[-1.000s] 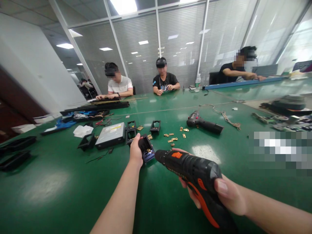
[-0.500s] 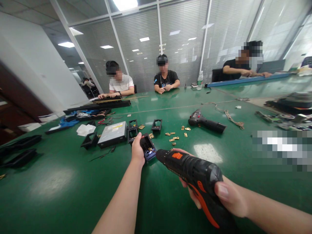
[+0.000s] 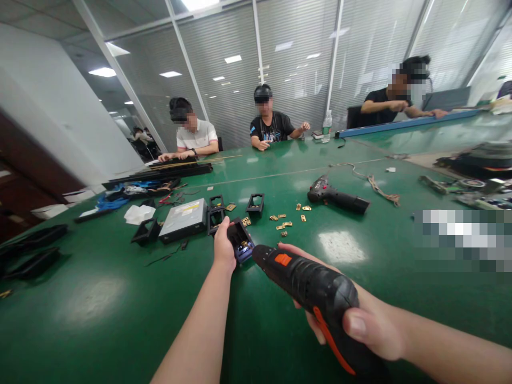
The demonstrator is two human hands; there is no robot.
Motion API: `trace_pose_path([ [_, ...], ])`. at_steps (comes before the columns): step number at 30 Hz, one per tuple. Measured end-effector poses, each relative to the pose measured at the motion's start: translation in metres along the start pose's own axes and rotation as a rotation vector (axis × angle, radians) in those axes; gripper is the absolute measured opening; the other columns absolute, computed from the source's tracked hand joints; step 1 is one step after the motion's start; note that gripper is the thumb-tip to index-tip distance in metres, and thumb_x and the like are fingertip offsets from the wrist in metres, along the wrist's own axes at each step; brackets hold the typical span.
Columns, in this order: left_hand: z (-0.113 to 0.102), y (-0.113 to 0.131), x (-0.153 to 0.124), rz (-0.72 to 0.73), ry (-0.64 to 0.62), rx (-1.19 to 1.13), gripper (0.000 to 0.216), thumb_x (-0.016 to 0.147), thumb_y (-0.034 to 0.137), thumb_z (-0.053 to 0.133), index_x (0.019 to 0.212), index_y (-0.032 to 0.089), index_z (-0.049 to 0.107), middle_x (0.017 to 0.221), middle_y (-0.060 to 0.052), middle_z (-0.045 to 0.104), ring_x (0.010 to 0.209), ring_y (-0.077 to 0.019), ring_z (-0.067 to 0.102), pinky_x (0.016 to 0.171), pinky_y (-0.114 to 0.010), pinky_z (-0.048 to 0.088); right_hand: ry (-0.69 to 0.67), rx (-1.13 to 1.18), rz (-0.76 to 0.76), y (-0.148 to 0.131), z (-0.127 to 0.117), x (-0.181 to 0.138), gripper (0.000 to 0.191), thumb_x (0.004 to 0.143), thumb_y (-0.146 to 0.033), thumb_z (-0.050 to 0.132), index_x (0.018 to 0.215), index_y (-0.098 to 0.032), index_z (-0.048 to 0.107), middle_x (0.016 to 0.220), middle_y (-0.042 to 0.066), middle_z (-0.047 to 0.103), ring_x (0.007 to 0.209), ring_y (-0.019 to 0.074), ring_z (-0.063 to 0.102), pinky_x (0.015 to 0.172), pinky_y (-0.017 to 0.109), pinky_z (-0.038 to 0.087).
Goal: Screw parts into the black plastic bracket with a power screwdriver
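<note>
My left hand (image 3: 224,246) is closed on the left side of a small black rectangular frame (image 3: 239,229), which is tilted above the table. Inside that frame, small brass-coloured parts are lit by a bright light. My right hand (image 3: 370,320) wraps round the handle of a black and orange cordless drill (image 3: 310,280). The drill's nose points left at the lower right edge of the frame; its bit is too small to make out. Several brass plates (image 3: 286,224) lie loose just beyond the drill.
More black frames (image 3: 255,205) stand behind my left hand, beside a silver optical drive (image 3: 183,220). A second drill (image 3: 338,197) lies farther back, near a tied cord (image 3: 382,191). Black trays (image 3: 34,261) lie at the left. Three people sit across the green table (image 3: 120,309).
The drill and my right hand have shifted slightly left, along with small camera movement. Across the table, the middle person's arm has moved outward toward the bottle. My left hand keeps its hold.
</note>
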State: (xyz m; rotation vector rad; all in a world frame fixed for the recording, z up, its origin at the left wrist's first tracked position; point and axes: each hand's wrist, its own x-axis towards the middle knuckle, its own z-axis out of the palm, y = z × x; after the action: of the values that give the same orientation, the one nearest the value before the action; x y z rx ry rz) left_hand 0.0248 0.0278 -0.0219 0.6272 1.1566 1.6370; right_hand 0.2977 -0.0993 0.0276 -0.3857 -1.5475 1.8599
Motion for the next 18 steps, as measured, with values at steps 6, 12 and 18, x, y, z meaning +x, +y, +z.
trace_pose_path([
  [6, 0.0009, 0.0019, -0.0021, 0.002, 0.007, 0.009, 0.043, 0.084, 0.06, 0.074, 0.095, 0.02, 0.063, 0.071, -0.004, 0.073, 0.059, -0.0257, 0.073, 0.056, -0.035, 0.057, -0.011, 0.027, -0.003, -0.0015, 0.0016, 0.0023, 0.125, 0.085, -0.072, 0.079, 0.175, -0.016, 0.013, 0.107, 0.011, 0.062, 0.072, 0.0169, 0.062, 0.059, 0.027, 0.05],
  [12, 0.0023, 0.0026, -0.0038, -0.004, -0.001, 0.005, 0.043, 0.084, 0.061, 0.073, 0.093, 0.02, 0.062, 0.071, -0.005, 0.073, 0.058, -0.0256, 0.072, 0.056, -0.035, 0.056, -0.016, -0.035, -0.036, -0.0063, 0.0035, 0.0021, 0.123, 0.089, -0.073, 0.075, 0.175, -0.013, 0.012, 0.1, 0.01, 0.065, 0.071, 0.0179, 0.062, 0.057, 0.026, 0.048],
  [18, 0.002, 0.0016, -0.0017, -0.003, 0.002, 0.008, 0.042, 0.085, 0.06, 0.072, 0.095, 0.02, 0.063, 0.072, -0.004, 0.072, 0.059, -0.0243, 0.072, 0.058, -0.035, 0.057, 0.012, -0.065, -0.032, -0.0004, 0.0008, -0.0002, 0.121, 0.089, -0.076, 0.074, 0.176, -0.015, 0.015, 0.109, 0.014, 0.066, 0.072, 0.0191, 0.063, 0.057, 0.028, 0.05],
])
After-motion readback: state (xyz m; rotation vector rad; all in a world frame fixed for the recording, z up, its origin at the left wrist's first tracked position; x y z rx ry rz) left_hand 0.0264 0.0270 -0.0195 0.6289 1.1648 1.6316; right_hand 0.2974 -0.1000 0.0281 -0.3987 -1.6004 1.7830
